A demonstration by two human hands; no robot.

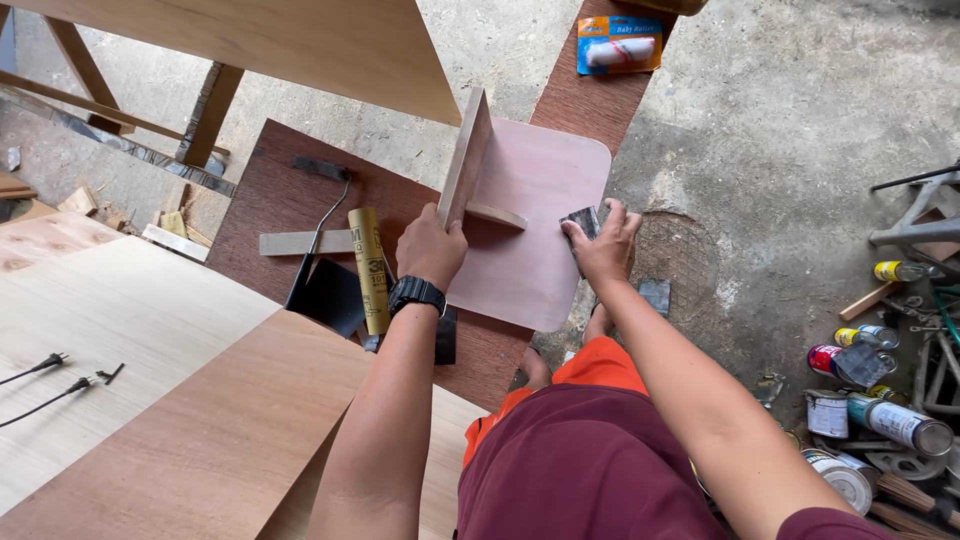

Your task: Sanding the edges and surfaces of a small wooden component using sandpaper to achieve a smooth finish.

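My left hand [430, 250], with a black watch on its wrist, grips the near edge of an upright plywood board [466, 158] standing on a flat pinkish panel with rounded corners [530, 190]. On the panel's right edge, my right hand [603, 245] presses a dark piece of sandpaper [581, 221]. A thin wooden strip [497, 216] lies beside the upright board on the panel.
A yellow roll [369, 270], a black tray [330, 295] and a roller handle [322, 215] lie on a dark brown sheet. Light plywood sheets [150, 330] cover the left. A packaged paint roller [619, 43] is at the top. Cans [905, 423] crowd the floor at right.
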